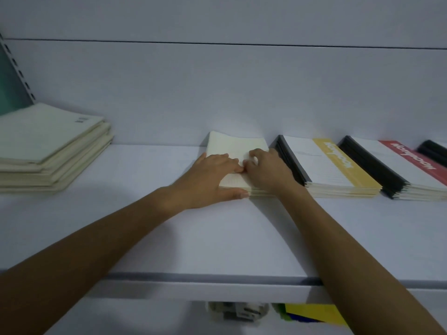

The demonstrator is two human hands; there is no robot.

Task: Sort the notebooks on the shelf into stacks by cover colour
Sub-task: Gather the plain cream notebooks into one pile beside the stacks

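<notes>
Cream stack (238, 143) is the reference, sitting on the white shelf (217, 238) with both hands on it. Nearest risk: left hand (212, 172) lies flat on top, fingers straight, thumb along the stack's near edge. A sideways push could shear the loose covers and send the near ones sliding toward the shelf's front lip. Right hand (266, 170) is on the stack's right side, fingers curled on the cover. Can't tell if it's pinching a cover or just pressing; if it lifts only the top book, the rest may drag. Yellow-band stack (338, 165) is just right of the cream stack, maybe touching, so a nudge that way could knock its black spines askew. Red-band stack (411, 163) is further right. Big cream pile (48, 141) is well left and unevenly fanned; adding to it could tip it. Back wall (217, 93) is close behind, so little room to push away.
</notes>
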